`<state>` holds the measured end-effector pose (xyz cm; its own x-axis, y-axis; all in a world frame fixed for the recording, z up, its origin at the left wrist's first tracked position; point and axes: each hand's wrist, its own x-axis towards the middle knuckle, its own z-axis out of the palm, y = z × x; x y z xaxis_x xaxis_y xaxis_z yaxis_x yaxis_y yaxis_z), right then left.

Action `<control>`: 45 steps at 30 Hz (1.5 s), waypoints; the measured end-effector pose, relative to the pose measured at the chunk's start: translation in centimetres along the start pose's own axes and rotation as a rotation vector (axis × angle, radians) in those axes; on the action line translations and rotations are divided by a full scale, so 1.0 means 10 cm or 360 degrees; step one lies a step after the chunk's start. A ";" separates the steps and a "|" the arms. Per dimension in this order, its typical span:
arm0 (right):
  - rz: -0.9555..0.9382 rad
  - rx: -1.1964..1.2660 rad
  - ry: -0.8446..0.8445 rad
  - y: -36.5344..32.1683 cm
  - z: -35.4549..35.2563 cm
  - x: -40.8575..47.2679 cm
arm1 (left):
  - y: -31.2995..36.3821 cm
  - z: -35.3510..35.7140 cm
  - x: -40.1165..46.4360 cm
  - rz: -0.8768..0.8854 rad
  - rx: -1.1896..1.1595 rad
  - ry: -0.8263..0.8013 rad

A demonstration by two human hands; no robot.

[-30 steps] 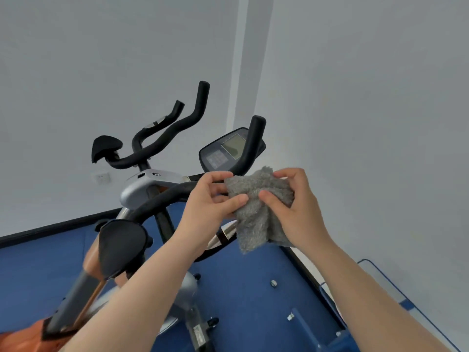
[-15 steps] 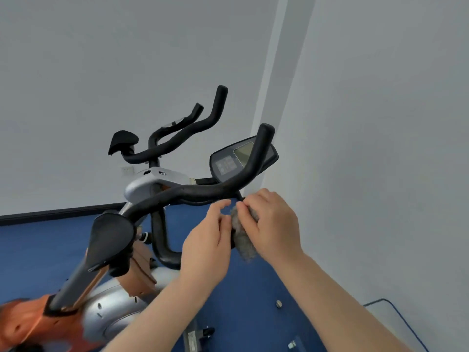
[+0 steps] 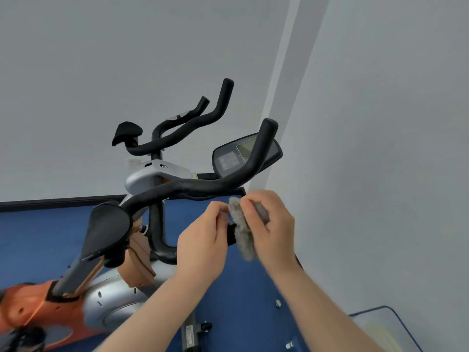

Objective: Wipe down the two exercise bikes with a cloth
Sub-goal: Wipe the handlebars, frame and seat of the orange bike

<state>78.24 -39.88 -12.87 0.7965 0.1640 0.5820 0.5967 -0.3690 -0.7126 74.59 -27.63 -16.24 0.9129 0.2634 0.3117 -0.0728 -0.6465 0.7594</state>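
While both hands (image 3: 203, 246) pinch the cloth (image 3: 243, 235) — handlebar (image 3: 203, 186) just above.

Below the handlebar (image 3: 203, 186): cloth (image 3: 243, 232) between 2 hands; console (image 3: 243, 153) behind it, armrest pad (image 3: 106, 229) left.

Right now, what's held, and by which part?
A grey cloth: the right hand grips its bunched upper part, and the left hand pinches its left edge.

Blue floor (image 3: 50, 240) carries the orange-and-silver exercise bike (image 3: 111, 308); a small silver bolt (image 3: 278, 303) sits near the wall.
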 end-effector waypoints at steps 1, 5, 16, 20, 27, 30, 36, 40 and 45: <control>-0.0017 -0.0105 0.0247 -0.02 0.17 -0.11 | 0.00 0.00 -0.01 0.0005 0.0005 0.0003; -0.0280 -0.0605 0.0023 0.08 0.02 0.03 | -0.01 -0.02 -0.01 0.0063 -0.0033 -0.0025; -0.0035 -0.0281 0.0608 -0.02 0.35 -0.19 | -0.10 -0.27 0.05 0.0085 -0.0194 -0.0405; -0.0393 -0.0950 0.0507 0.01 0.42 -0.26 | -0.21 -0.42 0.03 0.0266 0.0007 -0.0414; -0.0509 -0.1458 0.0186 0.00 0.42 -0.51 | -0.47 -0.69 0.03 0.0625 0.0193 -0.0469; -0.0215 -0.1344 0.0277 -0.19 0.64 -0.55 | -0.53 -0.80 0.00 0.0708 0.0258 -0.0415; -0.0103 -0.1539 -0.0031 -0.32 0.73 -0.55 | -0.85 -1.13 0.11 0.0822 0.0464 -0.0309; 0.0078 -0.1594 0.0067 -0.43 1.13 -0.58 | -0.96 -1.35 0.23 0.0905 0.0432 -0.0216; -0.0185 -0.1705 -0.0236 -0.37 0.99 -0.59 | -1.23 -1.53 0.45 0.0817 0.0371 -0.0233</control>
<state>72.27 -30.46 -17.50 0.7874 0.3319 0.5195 0.3313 -0.9385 0.0974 73.44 -7.52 -15.42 0.8313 -0.2163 0.5121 -0.4454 -0.8102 0.3810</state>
